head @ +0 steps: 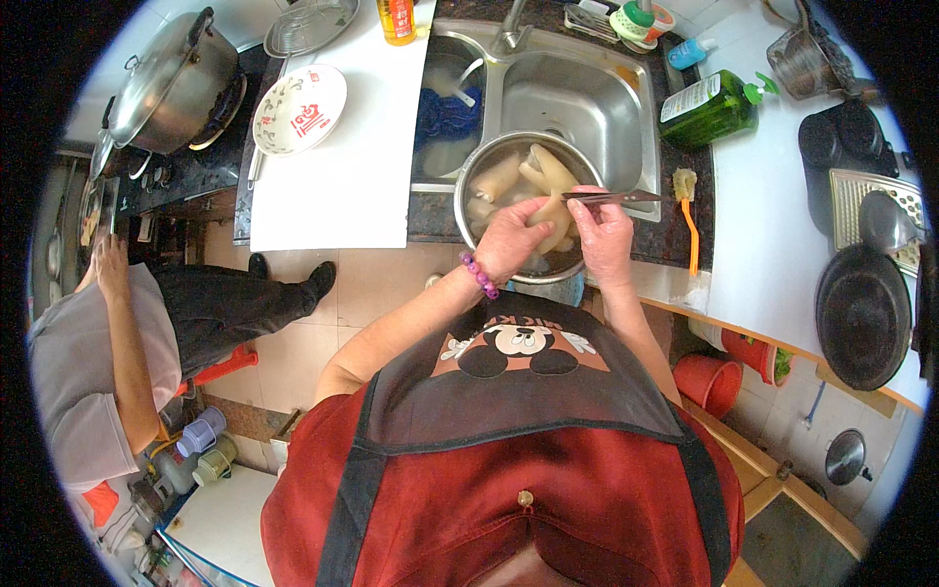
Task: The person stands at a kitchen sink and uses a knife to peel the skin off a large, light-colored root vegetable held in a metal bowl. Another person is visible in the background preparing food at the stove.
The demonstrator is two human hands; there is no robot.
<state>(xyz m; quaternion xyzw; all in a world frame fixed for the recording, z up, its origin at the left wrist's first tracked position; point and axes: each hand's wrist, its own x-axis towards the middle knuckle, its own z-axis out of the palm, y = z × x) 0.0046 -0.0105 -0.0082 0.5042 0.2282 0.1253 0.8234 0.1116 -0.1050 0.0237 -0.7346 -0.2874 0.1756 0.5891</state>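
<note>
A round steel basin (462, 213) at the sink's front edge holds cloudy water and several pale pieces that look like pig's trotters (495, 178). My left hand (519, 238), with a purple bead bracelet at the wrist, grips one pale piece (555, 213) over the basin. Between the fingers and thumb of my right hand (603, 235) is a thin dark metal tool (620, 197), perhaps tweezers or a small knife; its tip touches or lies just over that piece. The fingers partly hide the tool.
Behind the basin is a double steel sink (579, 95) with a faucet (511, 33). A blue cloth (451, 114) lies in its left bowl. An orange-handled brush (689, 220) and green pump bottle (708, 110) lie to the right, an oval plate (301, 110) to the left. Another person stands at the stove, far left.
</note>
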